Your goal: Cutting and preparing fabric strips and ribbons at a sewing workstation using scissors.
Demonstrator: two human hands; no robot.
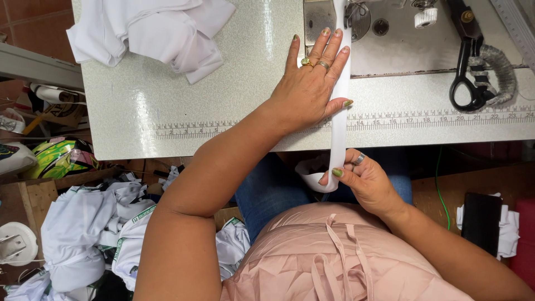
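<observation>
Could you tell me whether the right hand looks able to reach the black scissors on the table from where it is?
Probably yes: the right hand is below the table edge, and the black scissors lie uncovered.

There is one view only, from the camera on my head, looking almost straight down over my chest and lap. It sits close above the sewing table (184,95), whose far edge is cut off at the top, so the machine's upper part probably lies outside.
</observation>
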